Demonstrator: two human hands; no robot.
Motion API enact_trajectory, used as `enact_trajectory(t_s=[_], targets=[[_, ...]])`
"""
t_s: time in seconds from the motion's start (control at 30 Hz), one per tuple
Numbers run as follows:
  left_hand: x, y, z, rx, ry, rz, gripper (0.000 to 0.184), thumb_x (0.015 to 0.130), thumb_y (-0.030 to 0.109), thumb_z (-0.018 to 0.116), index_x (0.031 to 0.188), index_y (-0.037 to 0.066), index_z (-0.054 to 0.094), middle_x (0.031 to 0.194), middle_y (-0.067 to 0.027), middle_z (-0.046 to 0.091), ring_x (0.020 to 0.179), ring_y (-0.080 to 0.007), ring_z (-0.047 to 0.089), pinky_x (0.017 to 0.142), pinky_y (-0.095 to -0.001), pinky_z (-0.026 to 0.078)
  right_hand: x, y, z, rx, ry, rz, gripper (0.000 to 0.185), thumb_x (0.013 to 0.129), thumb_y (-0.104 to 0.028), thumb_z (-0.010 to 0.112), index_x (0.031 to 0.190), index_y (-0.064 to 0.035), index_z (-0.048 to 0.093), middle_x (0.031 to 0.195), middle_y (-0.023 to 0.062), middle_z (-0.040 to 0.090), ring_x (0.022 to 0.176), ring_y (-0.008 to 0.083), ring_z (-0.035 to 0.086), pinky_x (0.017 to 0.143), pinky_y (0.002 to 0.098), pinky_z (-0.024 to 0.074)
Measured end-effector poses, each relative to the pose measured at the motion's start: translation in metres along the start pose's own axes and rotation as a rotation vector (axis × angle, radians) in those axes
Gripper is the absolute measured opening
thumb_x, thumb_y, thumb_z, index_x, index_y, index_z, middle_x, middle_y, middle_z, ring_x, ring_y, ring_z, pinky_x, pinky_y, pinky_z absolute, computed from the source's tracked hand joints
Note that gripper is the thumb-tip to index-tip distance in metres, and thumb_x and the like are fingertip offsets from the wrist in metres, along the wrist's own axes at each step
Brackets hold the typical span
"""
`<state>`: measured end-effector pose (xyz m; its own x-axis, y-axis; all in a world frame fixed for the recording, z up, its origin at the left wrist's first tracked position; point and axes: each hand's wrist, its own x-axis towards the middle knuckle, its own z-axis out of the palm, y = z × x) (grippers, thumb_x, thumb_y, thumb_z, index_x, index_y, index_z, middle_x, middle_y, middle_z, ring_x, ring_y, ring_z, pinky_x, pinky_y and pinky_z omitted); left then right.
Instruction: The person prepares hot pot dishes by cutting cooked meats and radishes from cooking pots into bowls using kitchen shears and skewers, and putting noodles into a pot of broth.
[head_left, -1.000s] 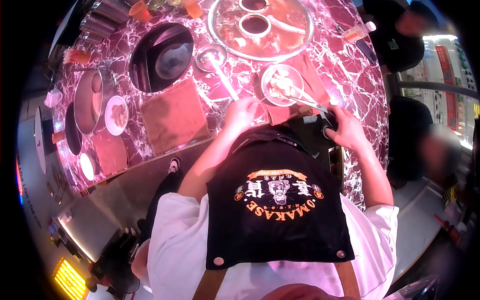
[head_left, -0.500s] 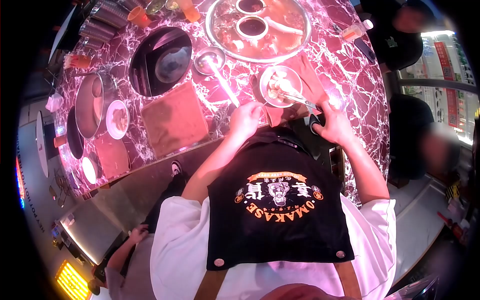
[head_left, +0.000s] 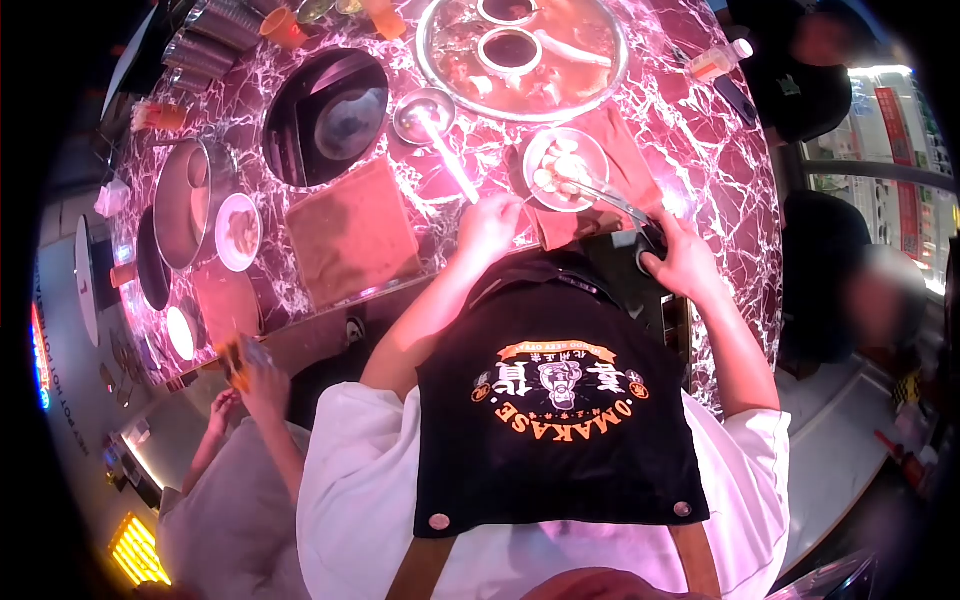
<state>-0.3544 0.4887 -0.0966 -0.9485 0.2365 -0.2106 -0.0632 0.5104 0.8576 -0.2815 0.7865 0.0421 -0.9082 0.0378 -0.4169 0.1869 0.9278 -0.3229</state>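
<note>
The black apron (head_left: 560, 485) bears "OMAKASE" in curved orange letters, large white characters "貨" and "喜", and an orange ribbon (head_left: 555, 350) with "BEEF" legible. Left of the apron, a grey surface (head_left: 68, 375) reads "HEY POT HOT"; right, a red sign (head_left: 900, 130) is illegible.

Pink light floods the marbled table (head_left: 430, 215), glaring off a ladle handle (head_left: 450, 157) and the bowl (head_left: 597, 165), with a soft shadow on a brown cloth (head_left: 355, 235), a yellow sign (head_left: 140, 550) glowing at lower left and wide-angle distortion bending the edges toward black corners
</note>
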Motion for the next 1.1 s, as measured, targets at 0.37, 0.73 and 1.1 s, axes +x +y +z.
enact_trajectory(t_s=[0.37,0.73,1.1], targets=[[-0.023,0.03,0.001,0.192,0.101,0.116,0.021,0.094,0.021,0.063,0.106,0.007,0.072,0.083,-0.0166,0.071,0.076,-0.031,0.071,0.067,-0.0395,0.054,0.027,-0.014,0.026,-0.01,-0.008,0.007,0.06,0.078,-0.027,0.072,0.13,-0.0101,0.048,0.112,0.0254,0.066,0.103,0.0418,0.066,0.088,0.0485,0.053],[-0.013,0.023,-0.029,0.238,-0.037,-0.012,0.023,0.094,0.022,0.061,0.106,0.006,0.072,0.088,-0.0176,0.071,0.085,-0.0345,0.07,0.076,-0.0434,0.054,0.01,0.01,-0.014,0.01,-0.09,0.019,0.048,0.078,-0.012,0.065,0.125,-0.0102,0.058,0.102,0.0227,0.069,0.097,0.0408,0.066,0.085,0.0492,0.0532],[0.05,0.082,-0.106,0.488,-0.31,0.157,0.022,0.092,0.022,0.058,0.1,0.007,0.072,0.096,-0.0167,0.071,0.092,-0.0361,0.068,0.082,-0.0453,0.053,0.048,0.016,-0.034,-0.267,-0.027,-0.297,0.054,0.073,-0.016,0.072,0.124,-0.0127,0.056,0.11,0.0148,0.063,0.103,0.0348,0.065,0.087,0.045,0.0532]])
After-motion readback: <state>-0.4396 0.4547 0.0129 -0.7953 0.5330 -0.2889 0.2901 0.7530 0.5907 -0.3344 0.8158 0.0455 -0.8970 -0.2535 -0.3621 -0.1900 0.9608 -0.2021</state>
